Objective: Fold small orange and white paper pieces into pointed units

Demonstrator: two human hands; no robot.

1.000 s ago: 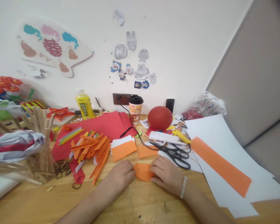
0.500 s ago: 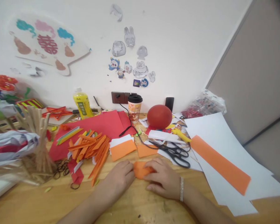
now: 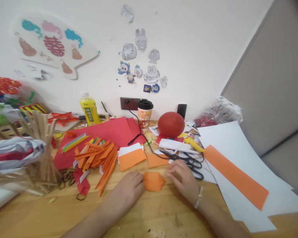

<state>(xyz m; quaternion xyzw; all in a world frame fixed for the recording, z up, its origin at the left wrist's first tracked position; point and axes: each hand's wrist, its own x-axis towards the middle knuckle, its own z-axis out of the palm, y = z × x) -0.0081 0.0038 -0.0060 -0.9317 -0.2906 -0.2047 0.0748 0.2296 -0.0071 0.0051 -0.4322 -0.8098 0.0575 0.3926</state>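
At the lower centre of the frame, 1 folded orange paper [image 3: 154, 181] lies on the wooden tabletop [image 3: 149, 215]. The left hand [image 3: 132, 186] is clamped on its left edge, fingers bunched. The right hand [image 3: 182, 180] (a glittery bracelet [image 3: 199, 197] at its wrist) is off the paper, near its right corner, fingers loosely curled and a little apart, just beside 1 pair of black scissors [image 3: 181, 156]. Orange strips [image 3: 96, 153] heap at centre left.

A white wall [image 3: 193, 49] and grey panel [image 3: 275, 82] border a wooden table [image 3: 149, 211].
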